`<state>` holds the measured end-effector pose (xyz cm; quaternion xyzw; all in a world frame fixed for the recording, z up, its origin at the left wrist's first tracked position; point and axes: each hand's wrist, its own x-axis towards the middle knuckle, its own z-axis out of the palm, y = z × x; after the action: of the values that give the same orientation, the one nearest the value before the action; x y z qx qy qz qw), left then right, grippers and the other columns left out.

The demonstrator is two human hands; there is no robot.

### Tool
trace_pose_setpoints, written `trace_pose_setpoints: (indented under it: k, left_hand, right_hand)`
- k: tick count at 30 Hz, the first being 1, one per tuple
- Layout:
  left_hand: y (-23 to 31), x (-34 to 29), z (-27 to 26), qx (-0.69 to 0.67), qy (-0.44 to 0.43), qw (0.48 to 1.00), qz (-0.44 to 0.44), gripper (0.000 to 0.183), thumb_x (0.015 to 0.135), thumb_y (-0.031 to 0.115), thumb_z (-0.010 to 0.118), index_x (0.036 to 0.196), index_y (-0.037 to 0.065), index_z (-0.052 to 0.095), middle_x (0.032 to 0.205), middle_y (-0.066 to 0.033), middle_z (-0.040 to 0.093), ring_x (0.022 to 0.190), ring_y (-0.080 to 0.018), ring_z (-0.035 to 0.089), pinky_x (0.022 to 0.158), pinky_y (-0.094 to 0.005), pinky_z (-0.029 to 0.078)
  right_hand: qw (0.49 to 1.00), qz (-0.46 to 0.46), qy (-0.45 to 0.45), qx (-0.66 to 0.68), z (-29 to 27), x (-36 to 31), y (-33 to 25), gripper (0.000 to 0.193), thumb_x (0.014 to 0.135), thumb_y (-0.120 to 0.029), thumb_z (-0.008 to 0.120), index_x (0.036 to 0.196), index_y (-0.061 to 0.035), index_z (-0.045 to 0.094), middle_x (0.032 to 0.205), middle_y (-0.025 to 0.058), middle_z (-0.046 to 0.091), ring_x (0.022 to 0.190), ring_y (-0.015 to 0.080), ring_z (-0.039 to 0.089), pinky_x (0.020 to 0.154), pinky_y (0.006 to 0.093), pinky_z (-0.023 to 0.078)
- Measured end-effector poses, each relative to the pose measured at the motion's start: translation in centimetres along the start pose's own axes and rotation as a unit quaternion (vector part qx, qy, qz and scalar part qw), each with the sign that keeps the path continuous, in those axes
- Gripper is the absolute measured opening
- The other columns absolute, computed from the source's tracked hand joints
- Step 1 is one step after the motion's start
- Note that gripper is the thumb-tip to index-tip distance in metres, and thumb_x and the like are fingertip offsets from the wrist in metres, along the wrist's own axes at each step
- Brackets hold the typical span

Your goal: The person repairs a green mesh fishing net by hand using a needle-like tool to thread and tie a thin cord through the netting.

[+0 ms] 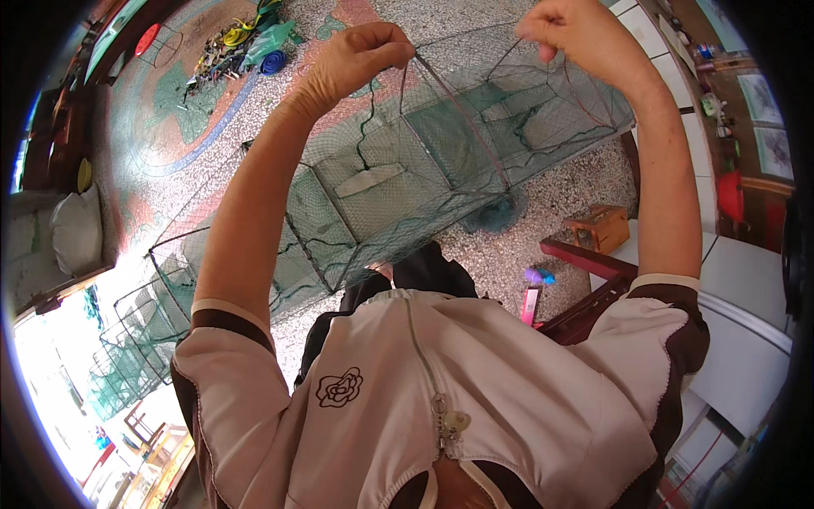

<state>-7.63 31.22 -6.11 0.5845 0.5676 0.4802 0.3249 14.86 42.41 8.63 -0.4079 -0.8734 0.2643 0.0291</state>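
A long green mesh fishing trap (373, 208) with dark square frames stretches across in front of me, from the lower left to the upper right. My left hand (358, 61) is raised over its far side, closed in a pinch on the corner of one frame (454, 106). Farther right, my right hand (570, 32) pinches the upper edge of the trap by another frame, thumb and fingers together. Between the hands the netting hangs loosely. A pale flat panel (370, 179) shows inside the mesh, and a bunched bit of blue-green net (496, 214) droops beneath.
On the speckled floor (555, 187) at the far left lies a heap of small items (225, 55) beside a green bag (270, 42). A small wooden stool (600, 227) and a dark red wooden frame (593, 301) stand to my right. A white sack (76, 229) is at the left.
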Motion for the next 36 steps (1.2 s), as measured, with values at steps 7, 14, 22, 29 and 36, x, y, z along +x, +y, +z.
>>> trace_pose_setpoints:
  k: [7,14,22,29,36]
  left_hand:
    - [3.8,-2.0,3.0,0.232,0.026,0.971,-0.042,0.019,0.088,0.018,0.059,0.079,0.001,0.056,0.072,-0.0053,0.058,0.065,-0.0138,0.052,0.062,-0.0320,0.046]
    - [4.9,-4.0,7.8,0.280,0.053,0.942,-0.175,0.037,0.083,0.023,0.069,0.102,-0.001,0.049,0.097,-0.0175,0.057,0.095,-0.0349,0.057,0.080,-0.0421,0.047]
    - [4.6,-3.6,10.8,0.313,0.122,0.916,-0.220,0.049,0.080,0.024,0.072,0.113,0.002,0.044,0.105,-0.0152,0.054,0.090,-0.0298,0.060,0.075,-0.0413,0.049]
    - [5.1,-3.5,9.9,0.324,0.140,0.901,-0.251,0.027,0.083,0.014,0.062,0.104,0.003,0.050,0.104,-0.0163,0.054,0.093,-0.0373,0.059,0.073,-0.0463,0.051]
    - [5.8,-2.0,9.6,-0.124,0.326,0.904,-0.248,0.015,0.089,0.010,0.057,0.096,-0.003,0.056,0.071,-0.0041,0.059,0.057,-0.0084,0.055,0.051,-0.0233,0.045]
  right_hand:
    - [0.944,-0.183,0.159,0.224,2.7,6.6,6.1,0.014,0.092,-0.013,0.057,0.087,-0.0020,0.063,0.077,0.0034,0.062,0.073,0.0127,0.057,0.066,0.0292,0.048]
    - [0.894,-0.440,-0.004,0.080,5.0,7.7,4.9,0.010,0.084,-0.012,0.064,0.090,-0.0043,0.067,0.086,0.0116,0.063,0.079,0.0290,0.061,0.070,0.0355,0.048]
    - [0.888,-0.452,-0.062,0.054,6.9,12.0,5.6,0.011,0.080,-0.011,0.065,0.088,-0.0038,0.068,0.085,0.0111,0.064,0.081,0.0281,0.062,0.070,0.0365,0.049]
    - [0.910,-0.399,-0.108,0.038,6.5,12.0,4.8,0.011,0.079,-0.010,0.067,0.087,-0.0034,0.068,0.084,0.0103,0.064,0.077,0.0254,0.062,0.068,0.0343,0.048]
    - [0.888,-0.424,-0.161,0.080,6.5,13.1,5.2,0.008,0.078,-0.006,0.069,0.085,-0.0026,0.068,0.080,0.0079,0.064,0.075,0.0197,0.061,0.067,0.0308,0.048]
